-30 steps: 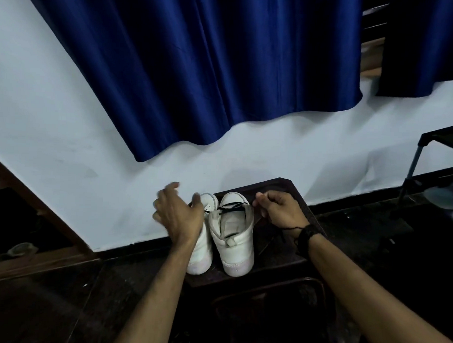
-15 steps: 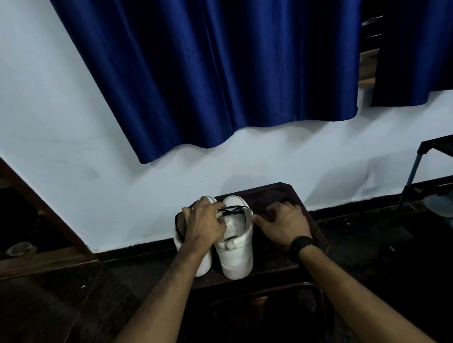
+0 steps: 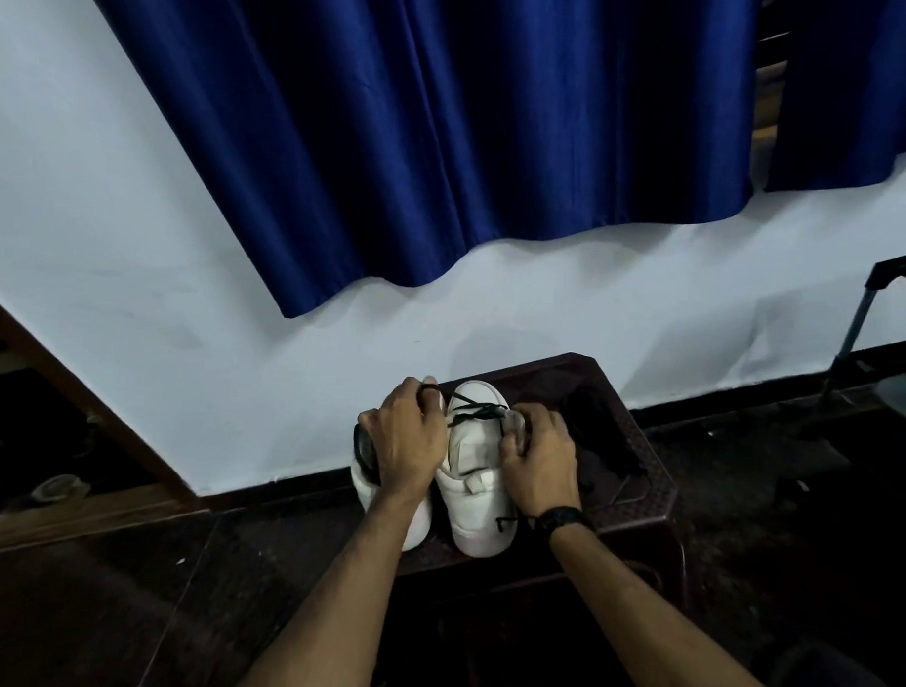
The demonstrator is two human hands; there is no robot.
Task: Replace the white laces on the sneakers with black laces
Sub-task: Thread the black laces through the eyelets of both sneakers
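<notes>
Two white sneakers stand side by side on a dark brown plastic stool (image 3: 636,483), toes pointing at me. The right sneaker (image 3: 479,493) has a strap across it and a black lace (image 3: 476,413) threaded near its top. My left hand (image 3: 404,439) lies over the left sneaker (image 3: 419,522) and pinches one end of the black lace at its fingertips. Against the right sneaker's outer side, my right hand (image 3: 537,459) has its fingers curled at the lace's other end. A loose black lace end (image 3: 506,522) hangs by my right wrist.
A white wall and a blue curtain (image 3: 448,137) stand right behind the stool. A dark object (image 3: 599,430) lies on the stool's right half. A metal rack leg (image 3: 846,346) stands at the far right. The floor is dark, with a wooden door frame (image 3: 79,412) at left.
My left hand has come over the left sneaker to the lace at the right sneaker's top. My right hand has moved in against that sneaker's side. The camera has tilted slightly.
</notes>
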